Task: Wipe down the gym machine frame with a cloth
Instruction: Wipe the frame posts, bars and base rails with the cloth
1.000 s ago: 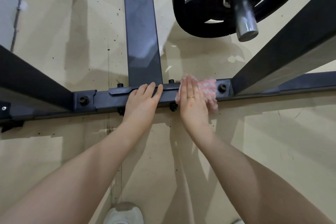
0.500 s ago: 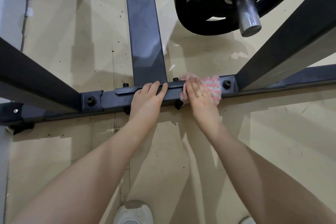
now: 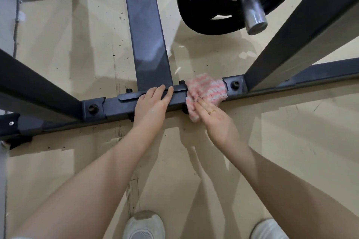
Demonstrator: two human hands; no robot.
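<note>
I see the dark gym machine frame (image 3: pixel 114 103) crossing the floor (image 3: pixel 58 44) from nine to three o'clock, a weight plate (image 3: pixel 192 6) at one. My left hand (image 3: pixel 151 106) rests on the crossbar, fingers straight and together. My right hand (image 3: pixel 215 118) presses flat on the pink-and-white cloth (image 3: pixel 206 89) — draped over the bar just right of centre.

Pink-and-white striped cloth (image 3: pixel 207 89), dark-grey frame (image 3: pixel 147 44)

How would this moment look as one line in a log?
right hand: presses cloth on crossbar | left hand: rests on crossbar | wiping underway
</note>
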